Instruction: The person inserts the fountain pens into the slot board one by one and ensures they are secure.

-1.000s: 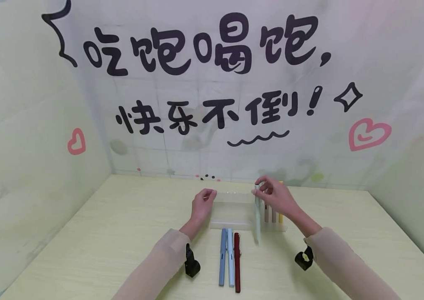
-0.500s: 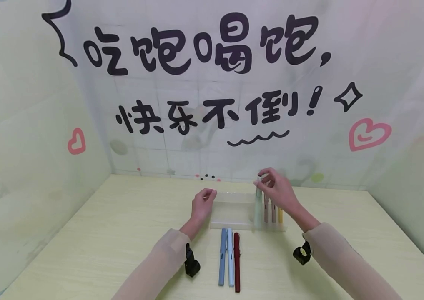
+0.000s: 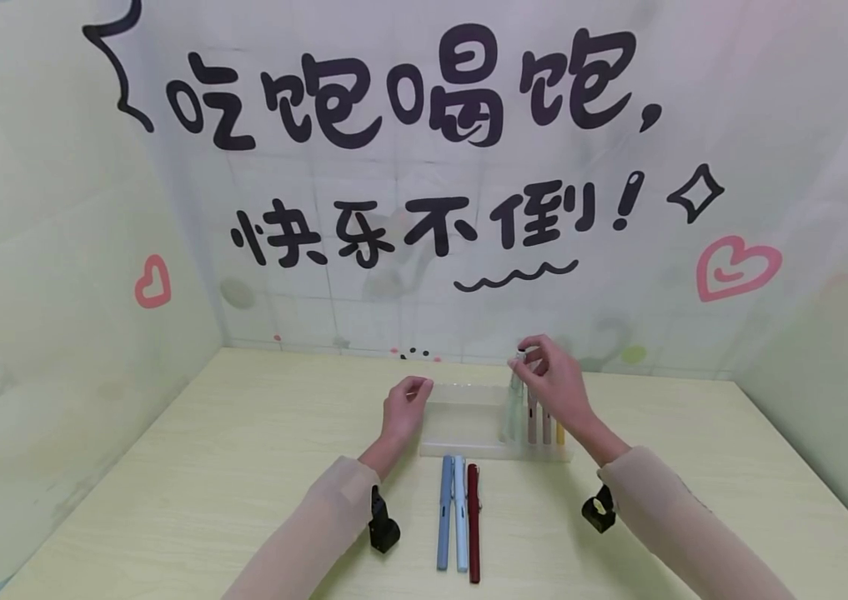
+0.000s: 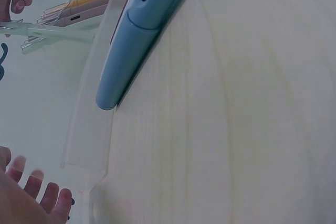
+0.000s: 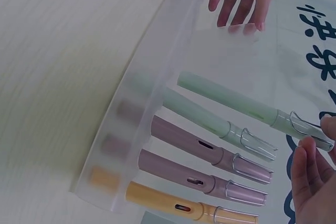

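Right hand [image 3: 554, 385] pinches green pen [image 5: 236, 103] by its cap end, over the holder [image 3: 461, 429]. Left hand [image 3: 404, 410], fingers straight, steadies the holder's left end at the table's [image 3: 206, 483] far-middle.

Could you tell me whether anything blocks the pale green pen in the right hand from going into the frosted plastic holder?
Nothing visible does. The right hand pinches the pale green pen by its clip end over the frosted plastic holder, with its free part beside another green pen.
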The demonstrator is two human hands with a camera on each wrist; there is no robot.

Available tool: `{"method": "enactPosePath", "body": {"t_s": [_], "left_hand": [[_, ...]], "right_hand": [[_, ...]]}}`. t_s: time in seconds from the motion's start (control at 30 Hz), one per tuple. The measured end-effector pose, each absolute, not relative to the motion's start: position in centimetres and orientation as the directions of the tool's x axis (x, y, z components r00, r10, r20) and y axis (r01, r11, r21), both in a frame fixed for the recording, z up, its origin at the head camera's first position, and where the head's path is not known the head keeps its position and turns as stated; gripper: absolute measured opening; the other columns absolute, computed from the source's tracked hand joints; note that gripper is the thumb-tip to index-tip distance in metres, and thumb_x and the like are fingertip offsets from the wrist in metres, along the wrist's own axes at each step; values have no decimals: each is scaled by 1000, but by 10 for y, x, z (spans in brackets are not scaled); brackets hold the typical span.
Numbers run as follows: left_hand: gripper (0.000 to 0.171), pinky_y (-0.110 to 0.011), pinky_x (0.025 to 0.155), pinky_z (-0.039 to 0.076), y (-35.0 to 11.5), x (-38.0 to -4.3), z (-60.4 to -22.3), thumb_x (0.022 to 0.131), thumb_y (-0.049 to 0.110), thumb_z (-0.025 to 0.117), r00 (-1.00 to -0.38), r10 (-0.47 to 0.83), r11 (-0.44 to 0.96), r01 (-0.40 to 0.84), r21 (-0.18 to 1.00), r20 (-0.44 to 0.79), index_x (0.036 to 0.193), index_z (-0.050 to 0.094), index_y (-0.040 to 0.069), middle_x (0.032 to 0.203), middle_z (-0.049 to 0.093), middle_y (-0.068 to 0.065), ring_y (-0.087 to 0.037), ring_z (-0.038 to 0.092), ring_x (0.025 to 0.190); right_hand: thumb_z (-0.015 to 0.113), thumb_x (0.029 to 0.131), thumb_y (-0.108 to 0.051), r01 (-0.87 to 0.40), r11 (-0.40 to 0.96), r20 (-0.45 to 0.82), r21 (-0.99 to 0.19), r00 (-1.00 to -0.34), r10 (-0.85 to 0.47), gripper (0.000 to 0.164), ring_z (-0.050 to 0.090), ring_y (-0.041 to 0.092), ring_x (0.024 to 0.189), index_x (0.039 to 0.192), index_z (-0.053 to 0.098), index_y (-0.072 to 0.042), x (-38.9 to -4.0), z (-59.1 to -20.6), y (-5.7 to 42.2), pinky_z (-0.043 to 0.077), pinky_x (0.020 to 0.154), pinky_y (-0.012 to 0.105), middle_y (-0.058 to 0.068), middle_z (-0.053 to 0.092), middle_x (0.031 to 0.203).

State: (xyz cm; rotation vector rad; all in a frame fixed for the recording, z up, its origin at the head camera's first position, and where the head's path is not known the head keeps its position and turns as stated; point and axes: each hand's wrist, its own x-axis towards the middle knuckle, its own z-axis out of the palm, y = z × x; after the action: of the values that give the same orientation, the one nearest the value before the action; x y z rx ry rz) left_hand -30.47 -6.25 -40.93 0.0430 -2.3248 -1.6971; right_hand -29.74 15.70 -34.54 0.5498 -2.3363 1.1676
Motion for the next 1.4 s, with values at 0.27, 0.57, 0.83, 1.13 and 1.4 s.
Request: {"method": "enactPosePath", "body": {"t_s": [0.27,0.57,0.83,1.13,1.4], "left_hand": [[26,-35,83,45,-61,-306,-409,90,23,52,-966,-179,325,120,938,186,101,60,2,98,59,-10,-25,54,97],[25,-35,82,45,-61,-305,-410,89,22,52,-964,-180,326,127,937,194,101,60,2,98,60,-10,-25,54,96],[25,-35,81,46,-61,-306,-410,89,22,52,-963,-183,319,133,938,199,100,60,1,97,60,-10,-25,54,95],[25,-35,82,45,-62,-306,-411,90,22,52,-964,-179,315,134,940,197,101,60,1,98,60,-10,-25,54,96],[25,-35,83,44,-62,-305,-409,90,22,52,-964,-176,310,140,940,201,101,60,1,98,59,-10,-25,54,97]], "right_hand": [[63,82,-17,-550,580,580,-600,-799,-157,21,51,13,53,97,54,-6,-297,-356,154,44,43,26,6,62,77],[64,82,-18,-546,614,574,-570,-799,-178,22,50,12,53,98,56,-5,-295,-361,152,41,44,25,5,62,77],[64,81,-18,-559,592,548,-580,-806,-224,21,49,13,53,98,56,-6,-300,-362,153,41,44,25,4,62,76],[62,81,-7,-603,587,532,-540,-785,-318,26,48,11,51,105,55,-6,-303,-361,157,41,43,25,6,62,81],[63,80,-6,-629,640,557,-442,-752,-354,34,44,8,51,113,55,-4,-307,-367,161,38,44,25,-3,54,69]]}}
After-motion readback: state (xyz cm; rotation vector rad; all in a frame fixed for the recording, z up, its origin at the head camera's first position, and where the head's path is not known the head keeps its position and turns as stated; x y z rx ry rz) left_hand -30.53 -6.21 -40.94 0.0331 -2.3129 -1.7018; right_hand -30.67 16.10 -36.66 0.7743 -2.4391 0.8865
